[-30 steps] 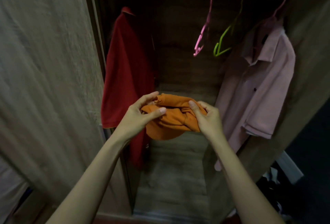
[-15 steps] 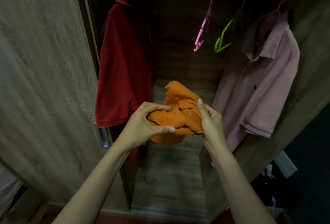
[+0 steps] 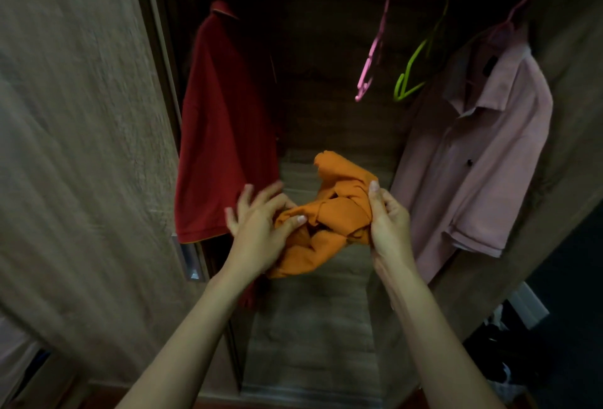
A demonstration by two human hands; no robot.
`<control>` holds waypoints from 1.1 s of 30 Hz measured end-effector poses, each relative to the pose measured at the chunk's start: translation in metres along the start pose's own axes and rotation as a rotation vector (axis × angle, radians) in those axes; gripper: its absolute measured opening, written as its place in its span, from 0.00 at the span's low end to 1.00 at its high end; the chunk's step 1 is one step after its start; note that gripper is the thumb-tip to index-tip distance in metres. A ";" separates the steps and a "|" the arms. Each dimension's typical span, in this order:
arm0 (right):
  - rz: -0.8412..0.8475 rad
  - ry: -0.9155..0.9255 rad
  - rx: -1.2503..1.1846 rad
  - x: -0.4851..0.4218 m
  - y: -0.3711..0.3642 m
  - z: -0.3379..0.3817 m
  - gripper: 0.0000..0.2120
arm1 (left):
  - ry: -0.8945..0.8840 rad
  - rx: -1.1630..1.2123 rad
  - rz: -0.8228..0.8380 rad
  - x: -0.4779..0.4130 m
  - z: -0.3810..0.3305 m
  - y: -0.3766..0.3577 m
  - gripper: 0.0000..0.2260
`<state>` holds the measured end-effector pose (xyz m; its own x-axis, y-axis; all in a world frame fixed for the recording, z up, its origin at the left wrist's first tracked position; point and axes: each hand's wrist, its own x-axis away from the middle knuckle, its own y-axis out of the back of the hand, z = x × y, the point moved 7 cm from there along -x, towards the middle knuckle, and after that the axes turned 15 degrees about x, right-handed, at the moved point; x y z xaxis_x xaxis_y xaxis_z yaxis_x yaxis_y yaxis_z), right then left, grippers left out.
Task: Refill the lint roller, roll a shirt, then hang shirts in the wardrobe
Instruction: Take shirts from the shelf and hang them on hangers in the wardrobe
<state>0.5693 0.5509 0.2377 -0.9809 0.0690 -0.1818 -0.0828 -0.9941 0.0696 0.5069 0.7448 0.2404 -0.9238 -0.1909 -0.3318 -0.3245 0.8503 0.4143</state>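
Orange shirt [image 3: 329,216]: bunched, mid-air before the open wardrobe [image 3: 326,82], between both hands | left hand [image 3: 261,229]: fingers splayed, blurred, thumb on cloth | right hand [image 3: 388,222]: gripping its right side

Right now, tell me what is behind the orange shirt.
Behind the orange shirt, which the right hand grips and the left hand touches, only the wooden wardrobe floor shows; anything behind the bundle is hidden.
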 end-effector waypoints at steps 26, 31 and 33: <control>0.001 -0.043 -0.100 -0.004 0.039 0.001 0.14 | 0.103 0.567 -0.266 0.007 0.024 0.005 0.09; 0.025 -0.053 -0.124 -0.006 0.045 -0.001 0.15 | 0.091 0.605 -0.288 0.003 0.018 0.011 0.05; 0.011 -0.068 -0.136 -0.006 0.047 -0.003 0.16 | 0.070 0.619 -0.255 0.002 0.009 0.011 0.03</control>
<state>0.5719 0.5039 0.2392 -0.9916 0.0590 -0.1150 -0.0520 -0.9967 -0.0628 0.5029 0.7579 0.2368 -0.8517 -0.4364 -0.2901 -0.3770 0.8948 -0.2390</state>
